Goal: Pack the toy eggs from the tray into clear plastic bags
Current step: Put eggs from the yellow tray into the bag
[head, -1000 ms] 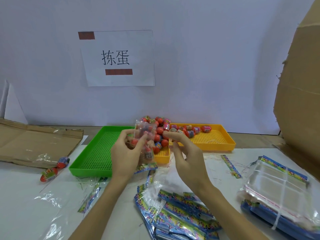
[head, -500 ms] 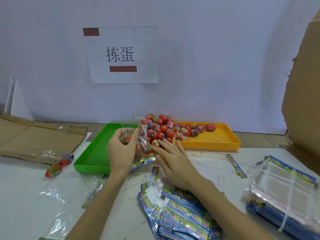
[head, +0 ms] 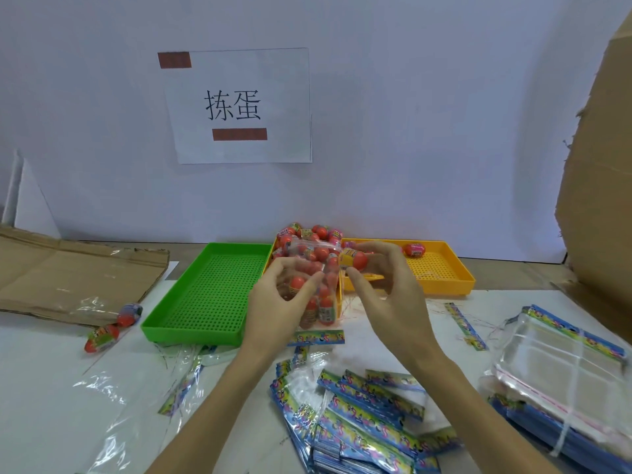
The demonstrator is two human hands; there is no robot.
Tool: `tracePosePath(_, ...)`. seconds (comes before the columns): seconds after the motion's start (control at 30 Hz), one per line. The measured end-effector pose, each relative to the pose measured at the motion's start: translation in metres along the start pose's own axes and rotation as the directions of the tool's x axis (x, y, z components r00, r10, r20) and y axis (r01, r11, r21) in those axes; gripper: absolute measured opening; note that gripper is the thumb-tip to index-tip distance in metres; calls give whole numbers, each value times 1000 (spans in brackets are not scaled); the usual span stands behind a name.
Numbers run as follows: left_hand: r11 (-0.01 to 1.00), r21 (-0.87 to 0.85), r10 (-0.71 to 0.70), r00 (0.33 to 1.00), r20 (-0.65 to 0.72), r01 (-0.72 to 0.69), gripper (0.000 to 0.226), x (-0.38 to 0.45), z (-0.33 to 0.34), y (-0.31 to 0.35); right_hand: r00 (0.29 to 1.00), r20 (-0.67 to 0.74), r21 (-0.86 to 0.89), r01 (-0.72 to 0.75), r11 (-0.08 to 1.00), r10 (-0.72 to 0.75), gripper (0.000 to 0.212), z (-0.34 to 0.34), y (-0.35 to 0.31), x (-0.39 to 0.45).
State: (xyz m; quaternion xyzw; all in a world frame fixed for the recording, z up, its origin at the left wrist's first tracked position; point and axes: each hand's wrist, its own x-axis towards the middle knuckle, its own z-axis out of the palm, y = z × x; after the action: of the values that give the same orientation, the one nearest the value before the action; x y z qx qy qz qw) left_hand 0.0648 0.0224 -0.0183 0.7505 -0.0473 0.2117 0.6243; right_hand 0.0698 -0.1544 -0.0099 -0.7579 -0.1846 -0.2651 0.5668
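Since half a sec ago, right hand [head: 393, 295] has come up off the table w/ a toy egg [head: 355, 261] pinched in thumb and fingertips, now at the bag mouth. Left hand [head: 277, 304] grips the clear bag [head: 316, 285] upright, fingers curled round it, several eggs inside. I see the egg pile [head: 307, 234] at 12 o'clock of the bag in the yellow tray [head: 441, 278]; green tray [head: 205, 292] at 9. Two loose eggs [head: 114, 325] further out at 9.
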Motion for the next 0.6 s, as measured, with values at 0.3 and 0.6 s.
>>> tracePosePath(0.3,990,63,116,982,149,-126,26,-9,11,-1,964,0,-364,247,898,-265,36,-10,-2,0)
tracePosePath(0.6,982,72,157,969,192,-173,31,-7,10,-3,963,21,-248,267,931,-270,40,-9,-9,-2)
